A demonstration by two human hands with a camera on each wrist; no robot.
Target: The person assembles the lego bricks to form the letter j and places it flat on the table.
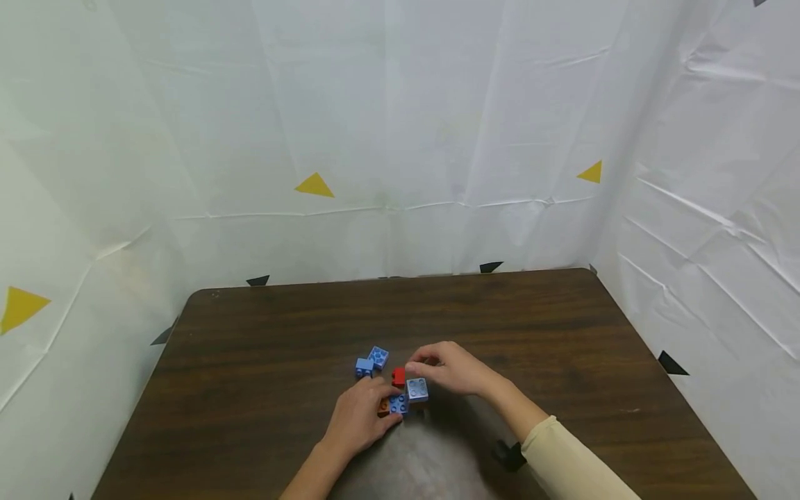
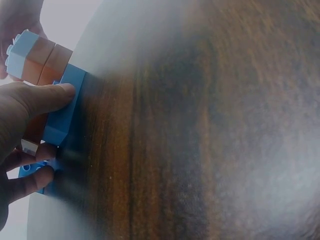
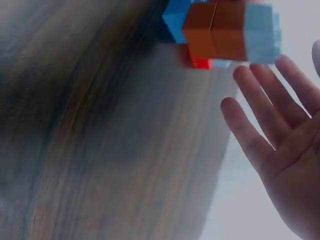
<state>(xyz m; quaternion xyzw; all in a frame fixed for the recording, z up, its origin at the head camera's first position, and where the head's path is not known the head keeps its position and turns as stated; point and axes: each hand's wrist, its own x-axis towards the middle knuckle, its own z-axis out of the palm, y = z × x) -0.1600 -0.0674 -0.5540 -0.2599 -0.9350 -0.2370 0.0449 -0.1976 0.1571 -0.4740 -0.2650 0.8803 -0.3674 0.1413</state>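
Observation:
My left hand grips a small structure of toy building bricks low on the table, its thumb against the long blue brick at the base. On one end of that brick rises a tower of two orange bricks topped by a light blue brick. Another orange brick shows beside the left fingers. My right hand hovers beside the tower's top with fingers spread and nothing in them; the fingertips come close to the light blue brick. Just behind the structure is a red brick.
Two loose blue bricks, one farther back and one nearer, lie past the left fingers on the dark wooden table. White sheeting with yellow and black triangles surrounds the table's back and sides.

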